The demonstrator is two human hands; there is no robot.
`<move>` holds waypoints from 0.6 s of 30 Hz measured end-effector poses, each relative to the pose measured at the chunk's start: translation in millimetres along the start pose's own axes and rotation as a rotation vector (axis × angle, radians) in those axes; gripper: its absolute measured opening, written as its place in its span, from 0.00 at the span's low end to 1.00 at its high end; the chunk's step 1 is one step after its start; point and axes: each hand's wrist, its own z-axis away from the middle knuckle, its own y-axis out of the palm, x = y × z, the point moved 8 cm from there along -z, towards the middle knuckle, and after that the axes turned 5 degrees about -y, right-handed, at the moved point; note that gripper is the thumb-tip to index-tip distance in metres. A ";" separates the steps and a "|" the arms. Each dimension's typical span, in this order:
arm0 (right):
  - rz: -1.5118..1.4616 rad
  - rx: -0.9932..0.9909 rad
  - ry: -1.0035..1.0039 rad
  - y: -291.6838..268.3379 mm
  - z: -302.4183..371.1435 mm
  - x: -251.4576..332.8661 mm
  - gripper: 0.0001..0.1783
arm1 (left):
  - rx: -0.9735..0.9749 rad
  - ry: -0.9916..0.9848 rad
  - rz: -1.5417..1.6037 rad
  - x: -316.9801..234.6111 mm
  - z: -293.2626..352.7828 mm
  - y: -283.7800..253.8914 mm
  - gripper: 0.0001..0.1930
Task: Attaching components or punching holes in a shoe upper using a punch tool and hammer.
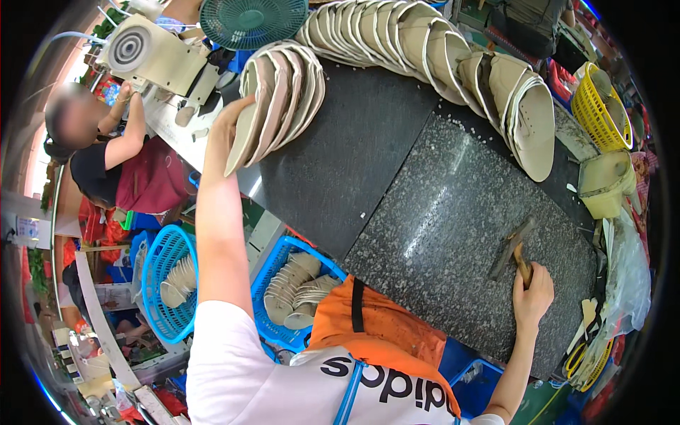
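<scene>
At the left of the table, my left hand (228,127) grips the end of a short nested row of beige and pinkish shoe uppers (263,120). Part of its fingers is hidden behind the nearest upper. My right hand (533,294) is closed round the wooden handle of a hammer (516,251), whose dark metal head rests over the speckled stone slab (432,241). Along the far edge curves a long nested row of beige shoe uppers (397,42), ending at the right with a pale sole side (536,127) facing me.
Blue baskets (256,315) of shoe uppers stand below the near left edge. A green round basket (248,21), a sewing machine (152,57) and a seated person (117,156) are at the left. At right are a yellow basket (577,106), a pale tub (602,195) and scissors (577,361).
</scene>
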 end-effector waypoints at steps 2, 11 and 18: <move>0.026 0.024 0.006 2.3 4.2 -4.3 0.12 | 0.078 0.515 -0.111 -23.6 84.4 56.9 0.25; 0.078 0.081 0.018 6.8 0.1 0.2 0.14 | -0.147 0.386 -0.012 6.9 27.8 20.3 0.29; 0.127 0.113 0.078 14.4 8.6 -13.7 0.17 | 0.028 0.384 0.102 65.6 100.9 -20.2 0.20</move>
